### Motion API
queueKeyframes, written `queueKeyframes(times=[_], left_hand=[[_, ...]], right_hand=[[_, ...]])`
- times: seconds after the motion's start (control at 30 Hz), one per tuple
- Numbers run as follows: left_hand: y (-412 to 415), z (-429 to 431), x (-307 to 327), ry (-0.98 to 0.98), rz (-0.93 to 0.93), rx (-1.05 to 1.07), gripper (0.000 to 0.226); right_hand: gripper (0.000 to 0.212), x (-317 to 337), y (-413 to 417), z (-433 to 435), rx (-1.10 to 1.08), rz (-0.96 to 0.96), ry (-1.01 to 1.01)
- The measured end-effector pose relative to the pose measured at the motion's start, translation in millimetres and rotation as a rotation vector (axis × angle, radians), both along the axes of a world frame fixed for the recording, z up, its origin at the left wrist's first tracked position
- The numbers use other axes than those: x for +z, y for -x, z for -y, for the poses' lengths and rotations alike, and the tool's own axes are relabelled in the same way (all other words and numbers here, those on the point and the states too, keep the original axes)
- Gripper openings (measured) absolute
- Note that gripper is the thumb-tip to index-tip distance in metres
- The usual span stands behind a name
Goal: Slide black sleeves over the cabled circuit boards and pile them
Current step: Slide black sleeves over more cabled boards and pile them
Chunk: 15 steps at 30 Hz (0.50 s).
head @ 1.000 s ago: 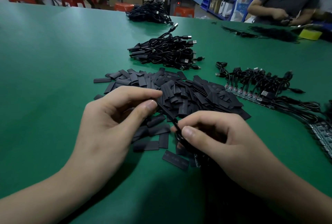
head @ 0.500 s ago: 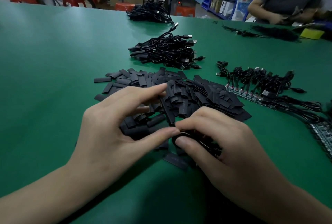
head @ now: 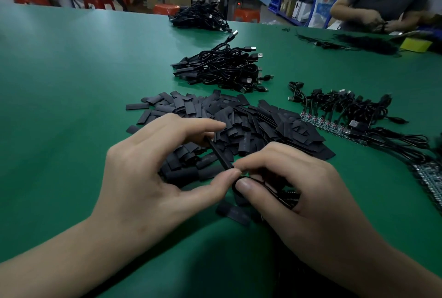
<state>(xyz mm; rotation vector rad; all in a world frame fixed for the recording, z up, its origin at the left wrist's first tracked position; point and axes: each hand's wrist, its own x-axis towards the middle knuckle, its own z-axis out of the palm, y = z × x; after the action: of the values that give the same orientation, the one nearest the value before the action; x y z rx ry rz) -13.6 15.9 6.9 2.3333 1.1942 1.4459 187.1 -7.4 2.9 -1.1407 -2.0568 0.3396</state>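
Left hand (head: pixel 153 178) pinches a flat black plastic sleeve (head: pixel 218 154) thumb-to-finger, just above the loose heap of black sleeves (head: pixel 251 123) on the green table (head: pixel 71 82). Right hand (head: pixel 299 190) grips a coiled black cable (head: pixel 267 187); its board seems hidden inside.
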Motion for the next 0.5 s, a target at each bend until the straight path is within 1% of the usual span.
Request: queueKeyframes(times=[0.1,0.23,0.33,0.4,0.5], left_hand=[[5.3,-6.0,-10.9,0.015,-0.013,-0.011,0.046],[2.4,-7.8,-13.8,0.060,0.003,-0.088,0.051],[1.7,-9.5,-16.4,0.078,0.035,-0.090,0.039],[1.9,-10.3,-18.0,0.107,0.043,-0.086,0.031],[2.1,-10.1,-17.9,0.152,0.029,-0.078,0.025]], right_hand=[[0.011,-0.7,-0.2,-1.4,-0.039,-0.033,0.052],[0.012,-1.9,-3.1,-3.3,-0.037,-0.190,0.247],[0.013,-2.0,-4.5,-5.1,0.009,-0.288,0.389],[0.015,-1.1,-5.0,-7.3,0.058,-0.310,0.460],[0.018,-1.4,-7.3,-10.3,0.096,-0.316,0.529]])
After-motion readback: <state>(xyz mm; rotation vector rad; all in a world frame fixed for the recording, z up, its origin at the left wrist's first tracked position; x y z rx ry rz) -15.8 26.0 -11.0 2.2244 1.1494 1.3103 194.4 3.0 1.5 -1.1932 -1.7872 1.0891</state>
